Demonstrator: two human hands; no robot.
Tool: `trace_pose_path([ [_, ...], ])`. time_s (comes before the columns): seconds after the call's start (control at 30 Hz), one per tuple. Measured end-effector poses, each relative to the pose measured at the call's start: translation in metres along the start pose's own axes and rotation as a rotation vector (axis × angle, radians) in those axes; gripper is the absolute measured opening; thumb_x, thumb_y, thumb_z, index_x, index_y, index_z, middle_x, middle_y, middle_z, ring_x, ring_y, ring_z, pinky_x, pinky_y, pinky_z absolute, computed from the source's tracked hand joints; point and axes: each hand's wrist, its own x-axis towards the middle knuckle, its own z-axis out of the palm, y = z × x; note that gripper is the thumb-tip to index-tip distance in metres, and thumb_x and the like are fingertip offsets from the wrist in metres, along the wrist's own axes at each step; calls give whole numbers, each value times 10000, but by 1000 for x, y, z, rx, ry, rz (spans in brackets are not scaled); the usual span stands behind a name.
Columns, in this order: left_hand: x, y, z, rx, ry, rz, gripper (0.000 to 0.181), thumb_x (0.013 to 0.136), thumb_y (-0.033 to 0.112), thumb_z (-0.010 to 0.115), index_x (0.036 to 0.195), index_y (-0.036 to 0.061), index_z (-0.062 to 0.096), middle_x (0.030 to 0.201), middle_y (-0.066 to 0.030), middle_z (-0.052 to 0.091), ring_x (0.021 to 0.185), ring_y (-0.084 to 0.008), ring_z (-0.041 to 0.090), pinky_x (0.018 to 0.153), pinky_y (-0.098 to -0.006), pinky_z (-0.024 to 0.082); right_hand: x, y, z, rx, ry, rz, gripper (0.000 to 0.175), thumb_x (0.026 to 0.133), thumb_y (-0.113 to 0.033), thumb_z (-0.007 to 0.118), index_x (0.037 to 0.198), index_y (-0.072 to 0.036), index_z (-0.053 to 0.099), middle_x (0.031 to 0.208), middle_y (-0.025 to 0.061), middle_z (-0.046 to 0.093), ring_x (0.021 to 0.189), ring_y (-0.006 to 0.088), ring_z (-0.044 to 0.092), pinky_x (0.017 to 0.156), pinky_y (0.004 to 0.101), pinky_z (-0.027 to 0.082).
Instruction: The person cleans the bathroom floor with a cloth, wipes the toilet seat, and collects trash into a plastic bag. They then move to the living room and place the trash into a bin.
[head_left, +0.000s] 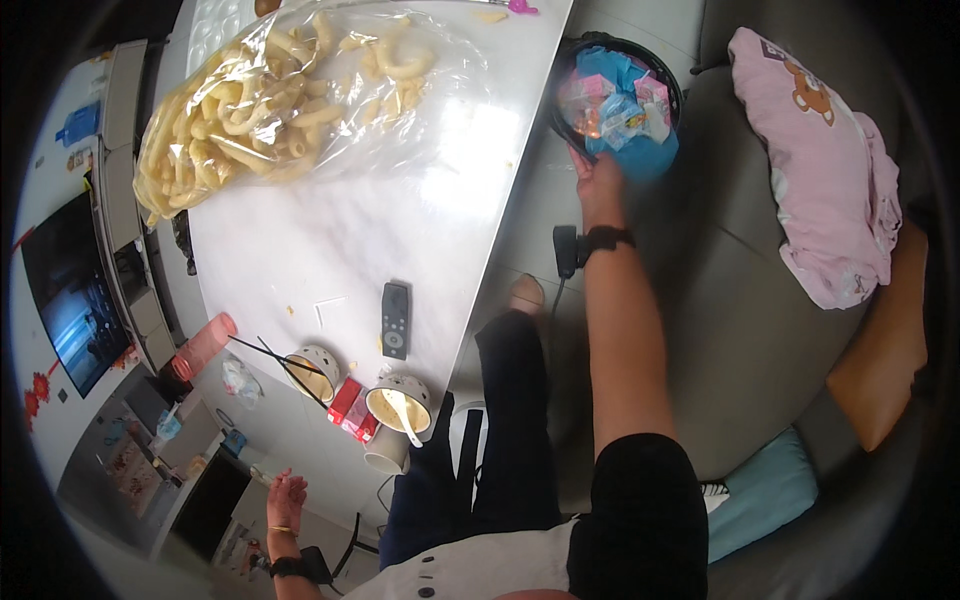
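Observation:
My right hand (600, 186) grips the near rim of a black waste bin (673, 79), its thumb and fingers partly hidden by the rim. A blue bin liner (643, 159) hangs over the edge, and crumpled wrappers (621, 116) fill the inside. Off to the lower left, my left hand (287, 501) is raised beyond the table's end, fingers loosely bent, with nothing plainly held. Nearest to it on the white table (337, 232) are a bowl with a white spoon (386, 409), a paper cup (388, 454) and a red box (352, 409).
A bag of puffed snacks (240, 120) lies open at the table's far end. A remote control (395, 321) and a bowl (313, 375) with black chopsticks (281, 361) across it are nearer. A dark sofa (720, 300) with a pink cushion (814, 172) runs along the right.

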Motion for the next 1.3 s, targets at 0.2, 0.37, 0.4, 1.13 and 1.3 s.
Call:
trace_pose_path([
  [0.2, 4, -12, -8, -19, -81, 48, 370, 904, 329, 587, 1227, 160, 521, 1007, 2, 625, 923, -132, 595, 788, -269, 456, -96, -23, -18, 9, 79, -39, 364, 874, -15, 375, 1225, 77, 400, 1194, 225, 509, 1079, 369, 558, 935, 446, 520],
  [0.37, 4, -24, -20, -61, -145, 83, 400, 900, 341, 592, 1244, 155, 508, 1014, 3, 621, 929, -133, 593, 788, -264, 456, -169, -37, -38, 74, 87, -51, 380, 881, -11, 376, 1248, 85, 377, 1211, 234, 495, 1093, 388, 546, 940, 463, 517],
  [0.4, 5, -26, -23, -71, -155, 97, 405, 898, 345, 594, 1244, 153, 508, 1015, 4, 619, 933, -134, 591, 791, -266, 455, -179, -37, -45, 105, 88, -41, 382, 883, -7, 373, 1253, 87, 372, 1215, 237, 493, 1099, 391, 542, 941, 469, 516],
  [1.13, 117, -74, -266, -480, -296, 437, 307, 934, 303, 550, 1162, 98, 562, 987, -5, 630, 848, -72, 605, 703, -186, 471, -685, -71, -142, -161, 1, -153, 410, 803, 39, 369, 1174, 212, 389, 1102, 332, 553, 999, 463, 591, 834, 438, 576],
  [1.3, 125, -83, -328, -562, -252, 459, 313, 934, 306, 549, 1167, 98, 563, 1006, -5, 635, 870, -67, 607, 722, -176, 469, -775, -54, -152, -206, -51, -119, 344, 842, 5, 357, 1130, 191, 384, 1073, 326, 562, 938, 433, 624, 793, 429, 594],
])
